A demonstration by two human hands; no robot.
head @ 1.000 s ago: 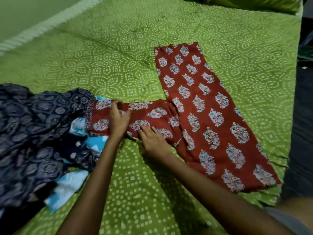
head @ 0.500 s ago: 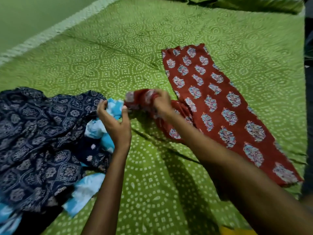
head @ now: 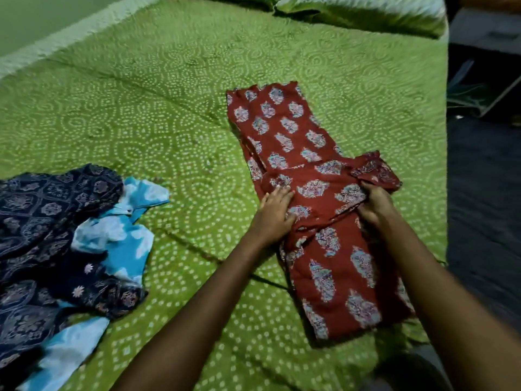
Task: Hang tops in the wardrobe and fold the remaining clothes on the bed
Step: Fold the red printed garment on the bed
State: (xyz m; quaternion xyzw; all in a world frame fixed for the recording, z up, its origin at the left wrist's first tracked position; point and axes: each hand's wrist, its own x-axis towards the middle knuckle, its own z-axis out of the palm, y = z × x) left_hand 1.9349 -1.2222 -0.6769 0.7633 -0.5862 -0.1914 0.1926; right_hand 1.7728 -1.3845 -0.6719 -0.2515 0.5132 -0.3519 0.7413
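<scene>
Forearms reach in from the near edge toward a red printed garment (head: 324,193) lying long and flat on the right half of the bed (head: 183,142). The left hand (head: 275,214) presses flat on its folded-over flap, fingers straight and together. The right hand (head: 375,204) curls round a bunched fold at the flap's right edge, gripping it. The cloth looks thin and soft, rust red with pale leaf-shaped motifs in rows. To the left sits a crumpled heap: a navy patterned garment (head: 42,221) over a blue-and-white one (head: 124,241). Beyond, the green dotted bedspread stretches to a pillow (head: 366,15).
</scene>
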